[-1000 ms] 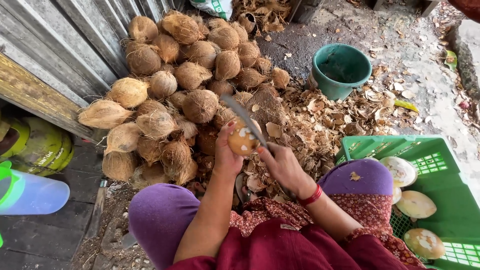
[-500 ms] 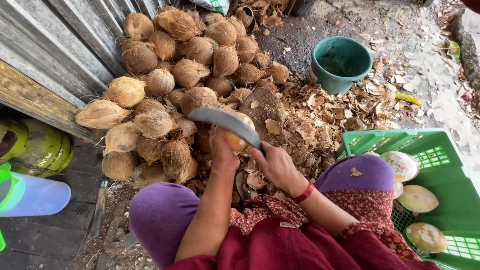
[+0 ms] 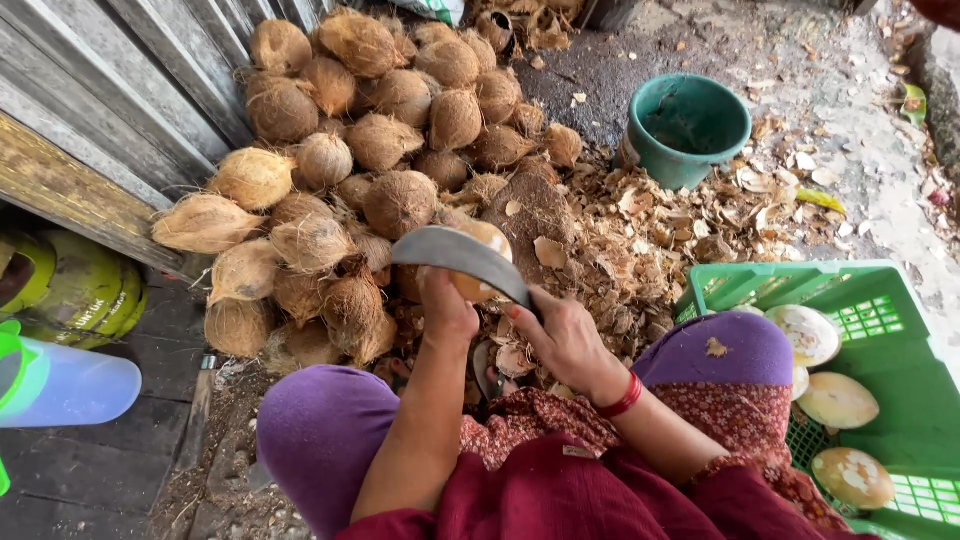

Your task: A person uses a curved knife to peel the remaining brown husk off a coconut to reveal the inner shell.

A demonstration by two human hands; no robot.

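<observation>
While a big heap of husked coconuts (image 3: 370,170) fills the ground by the metal wall (image 3: 90,90), a green crate (image 3: 900,330) at the right holds peeled ones. Beyond lies a teal bucket (image 3: 688,125). The right hand (image 3: 565,335) is closed around the handle of a curved knife (image 3: 460,255), the blade lying across a partly peeled coconut (image 3: 478,262) that the left hand (image 3: 445,310) grips from below, above the knees.
</observation>
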